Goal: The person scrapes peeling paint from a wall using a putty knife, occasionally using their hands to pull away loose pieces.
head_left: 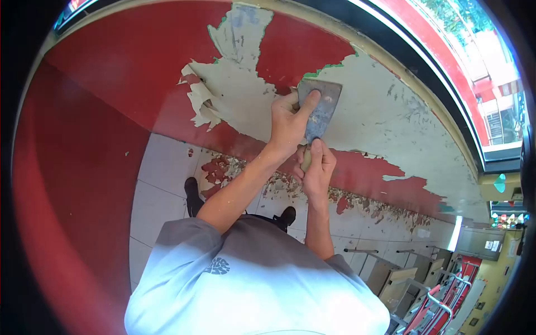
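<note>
a flat grey metal scraper [328, 109] with a pale handle is held at the wall, its broad end up beside a ragged green-edged border [325, 71] of paint; whether the edge touches the wall is hard to tell. the left hand [286, 127] is clamped on the blade's left side, thumb pressed flat on its face. the right hand [319, 167], just below the blade, is closed around the handle. above the scraper is glossy red paint [307, 47]; to its right spreads a bared, off-white, scuffed patch of wall [374, 117]. left of the scraper, a curled flap of peeled paint [201, 103] hangs loose. below it, red and whitish paint flakes [354, 200] litter the white tiled floor [162, 167], near two dark shoes [192, 195]. far right of the scraper is a bright window [494, 72]; lower right, metal-framed furniture [399, 279].
</note>
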{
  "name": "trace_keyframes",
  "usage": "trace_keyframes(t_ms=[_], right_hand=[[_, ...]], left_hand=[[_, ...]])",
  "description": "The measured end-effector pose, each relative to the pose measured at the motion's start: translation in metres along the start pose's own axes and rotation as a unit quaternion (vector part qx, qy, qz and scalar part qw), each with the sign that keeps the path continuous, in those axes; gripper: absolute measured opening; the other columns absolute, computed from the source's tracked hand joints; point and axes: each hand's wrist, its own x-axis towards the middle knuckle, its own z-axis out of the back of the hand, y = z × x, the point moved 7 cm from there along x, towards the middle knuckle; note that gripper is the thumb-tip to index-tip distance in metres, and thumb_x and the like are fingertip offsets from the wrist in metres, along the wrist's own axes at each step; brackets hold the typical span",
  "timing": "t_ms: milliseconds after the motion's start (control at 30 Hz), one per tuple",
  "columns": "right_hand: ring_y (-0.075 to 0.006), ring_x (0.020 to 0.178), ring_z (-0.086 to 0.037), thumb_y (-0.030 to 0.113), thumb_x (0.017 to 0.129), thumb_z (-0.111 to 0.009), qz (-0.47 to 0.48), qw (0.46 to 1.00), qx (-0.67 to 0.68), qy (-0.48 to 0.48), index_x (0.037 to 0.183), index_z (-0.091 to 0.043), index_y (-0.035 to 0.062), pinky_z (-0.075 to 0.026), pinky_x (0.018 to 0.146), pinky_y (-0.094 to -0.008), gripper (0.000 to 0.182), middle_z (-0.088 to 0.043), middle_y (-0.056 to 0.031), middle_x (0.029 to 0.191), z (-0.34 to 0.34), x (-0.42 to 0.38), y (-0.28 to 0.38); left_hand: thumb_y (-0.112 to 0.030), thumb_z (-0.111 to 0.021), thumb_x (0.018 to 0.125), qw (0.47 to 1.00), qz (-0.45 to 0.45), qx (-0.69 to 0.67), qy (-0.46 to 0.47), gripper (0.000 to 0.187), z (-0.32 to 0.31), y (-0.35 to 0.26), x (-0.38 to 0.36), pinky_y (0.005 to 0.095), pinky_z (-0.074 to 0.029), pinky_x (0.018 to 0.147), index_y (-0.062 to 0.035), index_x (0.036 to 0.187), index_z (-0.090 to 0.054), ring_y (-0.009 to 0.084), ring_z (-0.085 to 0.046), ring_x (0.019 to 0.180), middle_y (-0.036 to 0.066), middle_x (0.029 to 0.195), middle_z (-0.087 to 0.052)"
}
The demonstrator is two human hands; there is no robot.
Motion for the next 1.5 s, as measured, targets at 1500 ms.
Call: trace_keyframes(t_ms=[1500], right_hand=[[-0.0018,0.051,-0.041,0.010,0.100,-0.045,0.146,0.988,-0.015,-0.055,0.134,-0.049,-0.0016,-0.033,0.039,-0.0181,0.036,-0.051,0.0007,0.072,-0.009,0.001,0.026]], left_hand=[[-0.020,-0.061,0.094,0.993,-0.089,0.080,-0.002,0.031,-0.019,-0.030,0.007,0.0234,-0.033,0.047,-0.0009,0.070,-0.058,0.0023,-0.042,0.055,-0.003,0.061,-0.053]])
